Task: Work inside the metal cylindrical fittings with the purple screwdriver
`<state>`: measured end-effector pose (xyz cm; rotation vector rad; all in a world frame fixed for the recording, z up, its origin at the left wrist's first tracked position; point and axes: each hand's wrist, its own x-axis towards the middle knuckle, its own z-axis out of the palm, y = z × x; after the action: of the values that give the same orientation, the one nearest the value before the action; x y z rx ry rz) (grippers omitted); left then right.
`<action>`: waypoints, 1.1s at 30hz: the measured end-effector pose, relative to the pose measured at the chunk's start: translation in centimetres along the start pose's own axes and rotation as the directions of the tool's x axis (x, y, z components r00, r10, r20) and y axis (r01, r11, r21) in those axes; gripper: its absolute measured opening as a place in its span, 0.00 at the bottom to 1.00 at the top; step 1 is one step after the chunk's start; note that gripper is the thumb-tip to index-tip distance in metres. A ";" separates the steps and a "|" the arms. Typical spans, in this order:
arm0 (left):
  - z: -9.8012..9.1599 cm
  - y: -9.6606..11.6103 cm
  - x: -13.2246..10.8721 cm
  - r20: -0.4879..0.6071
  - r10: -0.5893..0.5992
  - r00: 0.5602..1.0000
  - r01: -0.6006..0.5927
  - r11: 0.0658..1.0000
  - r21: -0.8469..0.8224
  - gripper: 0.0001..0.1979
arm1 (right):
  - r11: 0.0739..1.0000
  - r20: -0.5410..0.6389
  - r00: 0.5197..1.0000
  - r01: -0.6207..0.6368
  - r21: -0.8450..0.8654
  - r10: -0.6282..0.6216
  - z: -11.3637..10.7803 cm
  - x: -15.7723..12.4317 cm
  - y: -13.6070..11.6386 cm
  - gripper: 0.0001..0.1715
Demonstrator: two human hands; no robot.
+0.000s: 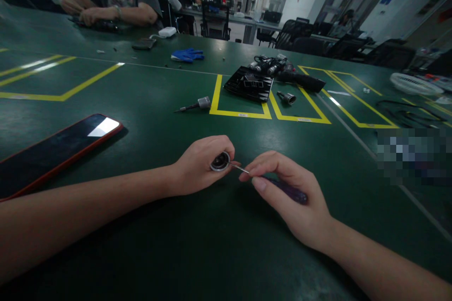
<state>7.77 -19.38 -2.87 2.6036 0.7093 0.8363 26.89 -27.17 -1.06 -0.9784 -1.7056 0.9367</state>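
Observation:
My left hand (203, 164) is wrapped round a round metal-rimmed part (219, 162), its dark hollow end turned toward me. In my right hand (293, 202) is a screwdriver (287, 190) with a dark purple handle, pinched between thumb and fingers. The thin shaft points left, and its tip meets the rim of the held part; whether it reaches inside I cannot tell. Both hands are low over the green table (197, 254). Beyond them lies a grey metal piece with a thin dark stem (203, 103).
A phone (56, 153) in a red case lies at left. Farther back are a black plastic bag (249, 84), a metal cup-shaped part (288, 99), bundled black parts (271, 64) and a blue glove (188, 55). Yellow tape marks the table. A person (116, 4) sits opposite.

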 end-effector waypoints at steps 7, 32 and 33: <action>0.0 -0.1 -0.1 0.015 -0.001 1.000 0.001 1.000 0.004 0.05 | 0.981 0.010 0.988 -0.153 0.121 0.153 0.0 0.1 0.3 0.03; 0.0 0.1 -0.1 0.009 -0.012 1.000 0.011 1.000 0.015 0.06 | 0.994 0.012 0.999 -0.041 0.098 0.040 0.0 0.0 0.2 0.03; 0.1 0.0 -0.1 0.003 -0.011 1.000 0.011 1.000 0.019 0.06 | 0.997 0.024 1.000 -0.020 0.070 0.019 0.0 0.0 0.2 0.03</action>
<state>7.75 -19.48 -2.93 2.6152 0.7333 0.8258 26.91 -27.09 -1.26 -0.9428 -1.6738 1.0175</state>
